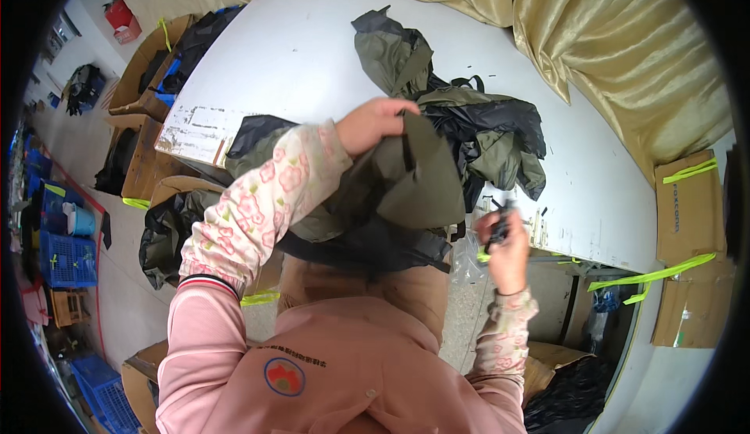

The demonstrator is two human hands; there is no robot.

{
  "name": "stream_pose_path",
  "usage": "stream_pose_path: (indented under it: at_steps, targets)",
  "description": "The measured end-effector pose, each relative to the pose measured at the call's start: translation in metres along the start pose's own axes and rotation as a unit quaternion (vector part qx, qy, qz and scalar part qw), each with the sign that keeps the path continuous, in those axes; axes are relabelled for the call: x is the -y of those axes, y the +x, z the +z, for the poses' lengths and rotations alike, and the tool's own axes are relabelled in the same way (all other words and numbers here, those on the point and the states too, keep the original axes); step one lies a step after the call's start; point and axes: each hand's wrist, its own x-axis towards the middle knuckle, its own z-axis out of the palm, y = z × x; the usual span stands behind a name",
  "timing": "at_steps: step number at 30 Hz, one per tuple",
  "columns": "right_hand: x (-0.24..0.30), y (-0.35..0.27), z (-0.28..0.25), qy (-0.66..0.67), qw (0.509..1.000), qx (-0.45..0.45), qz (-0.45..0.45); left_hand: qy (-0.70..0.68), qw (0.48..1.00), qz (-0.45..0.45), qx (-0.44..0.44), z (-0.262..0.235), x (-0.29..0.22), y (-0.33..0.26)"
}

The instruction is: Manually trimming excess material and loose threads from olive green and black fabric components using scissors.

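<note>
My left hand is closed on the upper edge of an olive-green and black sewn fabric piece. The cloth hangs over the near edge of the table, down toward my lap, its raised flap slightly blurred. To the right of the cloth, my right hand is closed around a small black tool. Motion smears the tool, so its exact kind is unclear; it may be thread snips. Beyond my left hand, more olive and black fabric with straps lies crumpled on the white table.
Cardboard boxes with dark fabric stand left of the table. Gold curtains hang along its far and right sides. Stacked cartons with yellow-green tape are at the right. Blue crates line the far left floor. Small dark scraps dot the tabletop.
</note>
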Motion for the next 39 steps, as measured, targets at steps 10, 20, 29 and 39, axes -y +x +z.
stream_pose_path:
  at_steps: [10,20,29,39]
  targets:
    - [0.008,0.005,0.012,0.153,0.982,-0.114,0.007,0.583,0.699,0.325,-0.256,0.023,0.023,0.03]
    - [-0.044,0.032,0.071,-0.13,0.987,-0.06,-0.077,0.637,0.721,0.25,-0.109,0.04,0.11,-0.039]
    - [-0.099,0.062,0.108,-0.27,0.958,-0.057,-0.075,0.712,0.681,0.09,-0.142,0.004,0.152,-0.03]
    - [-0.072,0.038,0.076,-0.336,0.939,-0.035,-0.058,0.554,0.816,0.124,-0.107,0.01,0.168,-0.021]
